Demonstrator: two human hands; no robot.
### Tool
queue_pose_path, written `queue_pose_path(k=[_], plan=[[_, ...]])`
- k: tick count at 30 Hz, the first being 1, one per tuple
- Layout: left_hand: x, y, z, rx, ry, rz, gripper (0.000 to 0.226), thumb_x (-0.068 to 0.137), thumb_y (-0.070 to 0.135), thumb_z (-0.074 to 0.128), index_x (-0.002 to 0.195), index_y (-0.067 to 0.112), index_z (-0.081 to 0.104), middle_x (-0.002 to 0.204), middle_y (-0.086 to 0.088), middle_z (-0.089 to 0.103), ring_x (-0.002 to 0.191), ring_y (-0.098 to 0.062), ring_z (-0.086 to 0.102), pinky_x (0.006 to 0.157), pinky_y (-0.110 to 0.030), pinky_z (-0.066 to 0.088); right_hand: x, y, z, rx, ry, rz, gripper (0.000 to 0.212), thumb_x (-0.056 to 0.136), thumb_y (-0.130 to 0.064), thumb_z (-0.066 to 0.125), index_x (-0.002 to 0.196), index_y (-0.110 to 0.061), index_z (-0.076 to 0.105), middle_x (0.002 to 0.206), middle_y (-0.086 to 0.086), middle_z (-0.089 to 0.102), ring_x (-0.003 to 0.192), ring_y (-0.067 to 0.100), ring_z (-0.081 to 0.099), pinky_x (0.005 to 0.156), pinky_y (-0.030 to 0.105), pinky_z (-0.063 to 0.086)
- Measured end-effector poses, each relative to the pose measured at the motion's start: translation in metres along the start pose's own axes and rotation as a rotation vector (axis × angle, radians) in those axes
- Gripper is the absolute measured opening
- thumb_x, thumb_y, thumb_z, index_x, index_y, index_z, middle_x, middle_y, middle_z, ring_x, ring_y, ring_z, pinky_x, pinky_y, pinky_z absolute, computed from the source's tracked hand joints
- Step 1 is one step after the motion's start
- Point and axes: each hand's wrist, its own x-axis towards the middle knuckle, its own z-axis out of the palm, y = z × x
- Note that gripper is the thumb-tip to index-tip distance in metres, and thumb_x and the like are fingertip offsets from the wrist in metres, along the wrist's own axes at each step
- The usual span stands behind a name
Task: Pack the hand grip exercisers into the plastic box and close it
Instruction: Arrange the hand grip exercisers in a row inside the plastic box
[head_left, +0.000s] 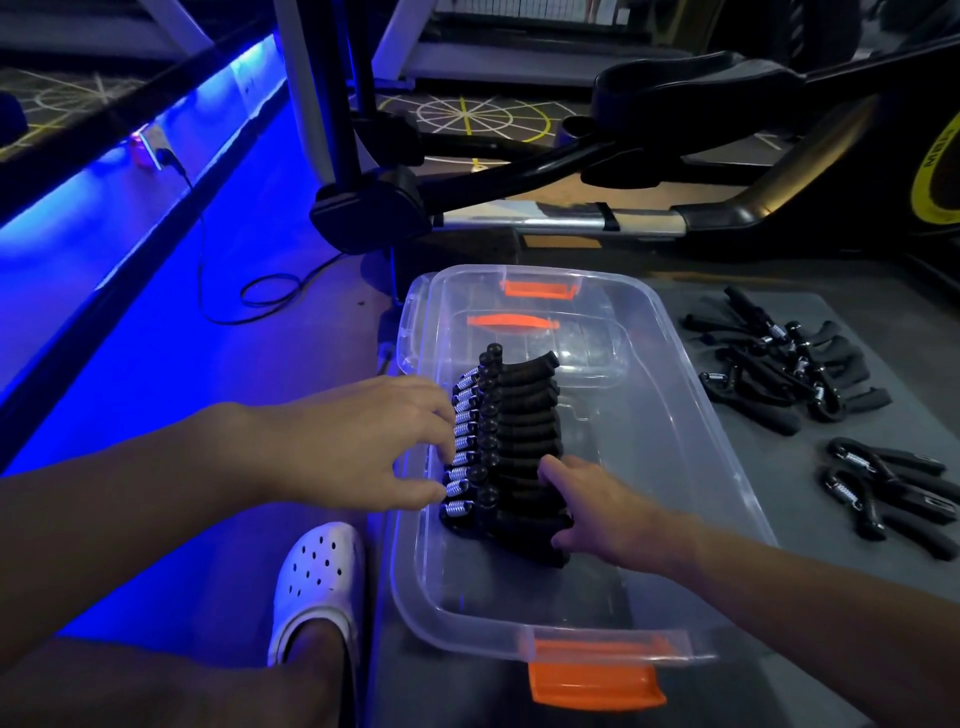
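Dim scene, strong blue glow (156, 270) from the left, wide-angle bending at edges.

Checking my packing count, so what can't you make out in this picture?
- Row of exercisers in the plastic box: head view, near end covered by left hand and right hand.
- Loose exercisers on the mat: head view, dark and overlapping, uncountable.
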Motion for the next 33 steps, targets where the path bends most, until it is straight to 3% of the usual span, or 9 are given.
queue_pose_path(k=[5,12,16,20,23,27,33], plan=[[0.0,-0.001,0.0,0.002,-0.003,-0.004,0.027,0.087,0.048,0.063,0.107,0.031,0.065,0.12,0.012,0.053,0.121,-0.005,0.042,0.098,-0.012,0.026,0.0,-0.004,0.001,-0.019,0.021,-0.011,0.052,0.066,-0.023,0.079,0.093,-0.023,0.035,0.106,0.0,0.039,0.084,0.024,0.056,0.071,0.035,0.046],[0.002,-0.001,0.001,-0.006,-0.012,-0.015,0.026,0.086,0.048,0.063,0.108,0.033,0.065,0.122,0.015,0.051,0.122,0.0,0.038,0.094,0.001,0.015,0.003,-0.006,0.003,0.028,0.071,0.008,0.051,0.064,-0.02,0.077,0.088,-0.02,0.033,0.103,-0.001,0.037,0.082,0.024,0.053,0.07,0.038,0.046],[0.0,-0.002,0.001,0.048,-0.015,-0.029,0.035,0.086,0.054,0.06,0.114,0.034,0.062,0.131,0.013,0.046,0.127,-0.002,0.034,0.103,-0.011,0.022,0.002,-0.006,0.006,0.068,0.085,0.025,0.051,0.063,-0.019,0.077,0.087,-0.021,0.033,0.102,0.0,0.039,0.081,0.023,0.052,0.069,0.038,0.048],[-0.002,-0.006,0.002,0.103,-0.077,-0.122,0.064,0.079,0.072,0.049,0.133,0.039,0.046,0.152,0.011,0.023,0.141,-0.004,0.01,0.107,-0.013,0.009,0.004,-0.004,0.008,0.093,0.092,0.055,0.052,0.062,-0.021,0.079,0.086,-0.022,0.033,0.101,-0.001,0.041,0.081,0.022,0.05,0.068,0.035,0.044],[-0.002,-0.007,0.001,0.078,-0.12,-0.17,0.069,0.078,0.073,0.047,0.139,0.041,0.037,0.158,0.012,0.01,0.144,-0.003,0.0,0.11,-0.017,0.007,0.004,0.0,0.01,0.133,0.106,0.081,0.054,0.06,-0.023,0.081,0.085,-0.022,0.033,0.099,-0.001,0.043,0.081,0.02,0.047,0.066,0.03,0.039],[-0.002,-0.007,0.0,0.05,-0.128,-0.181,0.071,0.077,0.074,0.049,0.139,0.042,0.037,0.158,0.013,0.009,0.144,-0.002,-0.001,0.11,-0.018,0.01,0.005,0.001,0.011,0.15,0.109,0.092,0.054,0.06,-0.025,0.081,0.085,-0.022,0.033,0.098,-0.002,0.043,0.081,0.018,0.046,0.066,0.026,0.034],[-0.001,-0.01,0.001,0.026,-0.135,-0.19,0.072,0.075,0.074,0.051,0.138,0.042,0.038,0.157,0.015,0.01,0.144,-0.001,-0.001,0.115,-0.024,0.015,0.003,0.0,0.01,0.108,0.091,0.093,0.054,0.062,-0.029,0.081,0.088,-0.021,0.034,0.099,-0.001,0.042,0.083,0.022,0.049,0.072,0.036,0.045]])
